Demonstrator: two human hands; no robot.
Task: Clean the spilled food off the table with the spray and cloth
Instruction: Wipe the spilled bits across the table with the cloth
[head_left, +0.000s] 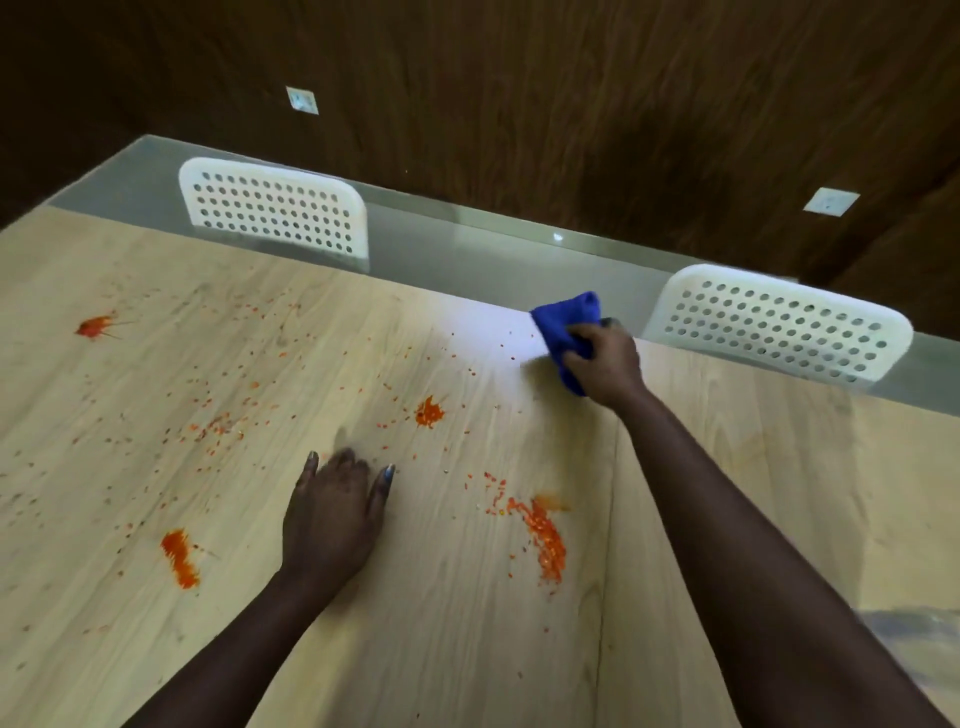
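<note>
Left hand (332, 512) flat on table (441, 649), fingers spread, holding nothing. Orange spill (543, 535) just right of it, more smears left and centre, specks all over, so wiping looks barely begun. Right hand (605, 361) grips bunched blue cloth (563, 322) at the far edge. Spray not in view. Two white chairs (275, 208) behind that edge; tabletop open for sweeps.
</note>
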